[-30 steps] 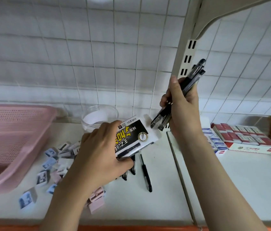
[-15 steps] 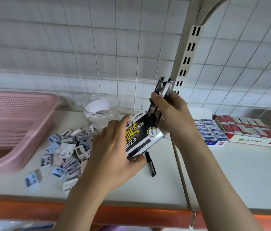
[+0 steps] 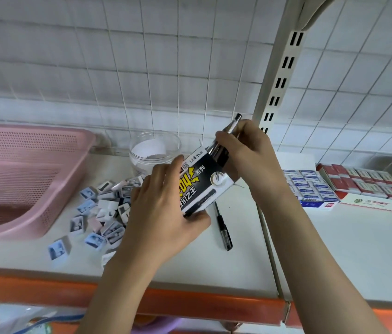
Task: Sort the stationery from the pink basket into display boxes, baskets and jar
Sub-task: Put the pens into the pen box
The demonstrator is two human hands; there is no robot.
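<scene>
Right hand (image 3: 245, 150) grips pens (image 3: 221, 147) at the box (image 3: 202, 184) mouth, left hand (image 3: 163, 213) grips the box; best slide them in straight.

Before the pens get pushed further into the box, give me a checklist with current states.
1. Left hand has a grip on the black-and-white cardboard pen box: ok.
2. Right hand has a grip on the bundle of black pens: ok.
3. Pen tips inside the box opening: ok.
4. Room left in the box: cannot tell.
5. All pens gathered: not ok, one loose black pen lies on the white shelf.
</scene>
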